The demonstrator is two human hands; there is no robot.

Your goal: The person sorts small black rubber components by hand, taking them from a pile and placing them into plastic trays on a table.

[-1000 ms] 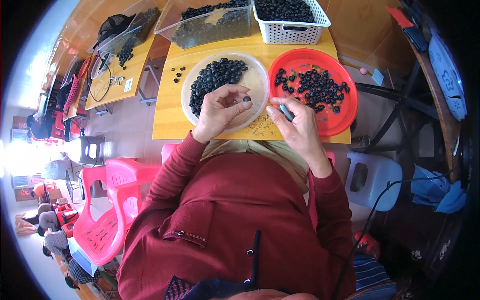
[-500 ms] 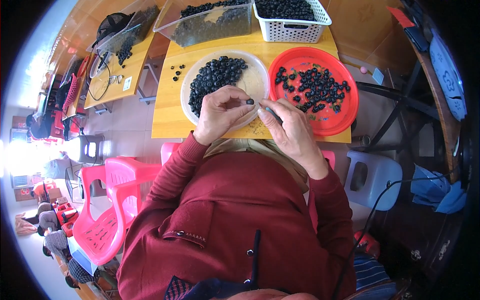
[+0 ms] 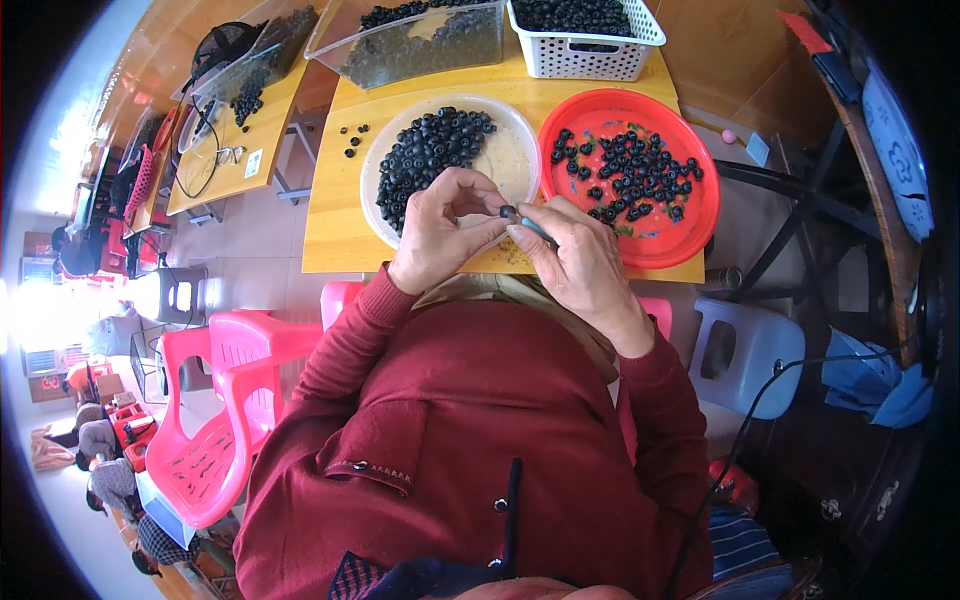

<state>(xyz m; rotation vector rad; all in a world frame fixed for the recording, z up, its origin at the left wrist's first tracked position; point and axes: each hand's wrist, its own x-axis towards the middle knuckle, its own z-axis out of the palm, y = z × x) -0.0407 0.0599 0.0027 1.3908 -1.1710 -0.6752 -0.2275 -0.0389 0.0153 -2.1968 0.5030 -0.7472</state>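
Above the near edge of the pale round tray (image 3: 510, 165), my left hand (image 3: 445, 232) pinches a small dark, bead-like ball (image 3: 507, 212) between thumb and fingertips. My right hand (image 3: 580, 255) is closed on a thin tool with a blue handle (image 3: 535, 229). The tool's tip meets the ball or lies right beside it; the fingers hide its exact shape. A heap of similar black balls (image 3: 430, 150), many showing a pale ring or hole, covers the left part of the pale tray. More of them lie loosely spread in the red round tray (image 3: 585, 108) to the right.
At the table's far side stand a clear plastic bin (image 3: 425, 55) and a white perforated basket (image 3: 585, 62), both holding black balls. A few loose balls (image 3: 350, 153) lie left of the pale tray. Pink chairs (image 3: 235, 400) and a grey-blue stool (image 3: 755, 360) flank me.
My hands have come closer together, bringing the tool's tip to the ball. The ball has shifted slightly right and down. Both trays look the same.
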